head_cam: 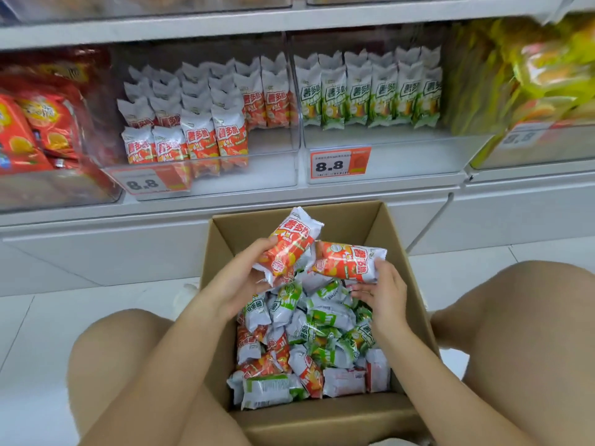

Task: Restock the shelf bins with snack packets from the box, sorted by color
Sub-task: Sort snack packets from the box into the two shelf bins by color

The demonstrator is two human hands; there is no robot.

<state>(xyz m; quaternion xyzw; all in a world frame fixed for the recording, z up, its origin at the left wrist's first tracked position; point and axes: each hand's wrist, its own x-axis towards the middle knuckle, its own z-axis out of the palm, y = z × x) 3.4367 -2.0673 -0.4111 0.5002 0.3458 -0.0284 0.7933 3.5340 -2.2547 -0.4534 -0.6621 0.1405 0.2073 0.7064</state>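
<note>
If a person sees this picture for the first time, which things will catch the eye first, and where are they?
First, the two orange packets held up over the open cardboard box: the left hand grips one orange packet and the right hand holds the other orange packet. Next, the box's jumble of orange and green packets. Above, two clear shelf bins: the orange bin on the left, the green bin beside it.

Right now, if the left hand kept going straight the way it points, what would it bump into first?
The left hand, gripping an orange packet, points up and away towards the shelf. That packet would probably meet the clear orange-packet bin first, though depth is hard to judge.
</note>
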